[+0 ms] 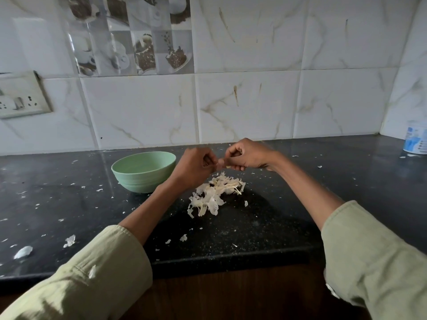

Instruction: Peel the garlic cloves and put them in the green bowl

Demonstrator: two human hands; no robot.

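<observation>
Bowl first: green bowl [143, 171] parked just left of the grip, mouth up, touching nothing, likely kept that close so a finished clove needs only a short drop sideways. Can't see inside from this angle; no cloves visible over the rim. Left hand [198, 166] curled, fingertips pinched toward the meeting point, probably tugging at skin. Between both hands, garlic clove [222, 162], mostly hidden; only a pale sliver showing, so peeled or not can't be told. Right hand [245, 156] curled too, thumb and fingers clamped around the clove's other end, held up off the counter [346, 181]. Directly under the grip, heap of peels [216, 195], probably held there on purpose so shed skin falls in one spot. Loose flakes strewn either side. Far right of the grip, well apart, white tin [416, 140] against the corner wall. Behind the grip, tiled wall close; below it, counter's front edge near the sleeves. Open dark surface right of the hands; leftward path to the bowl short and unobstructed.
</observation>
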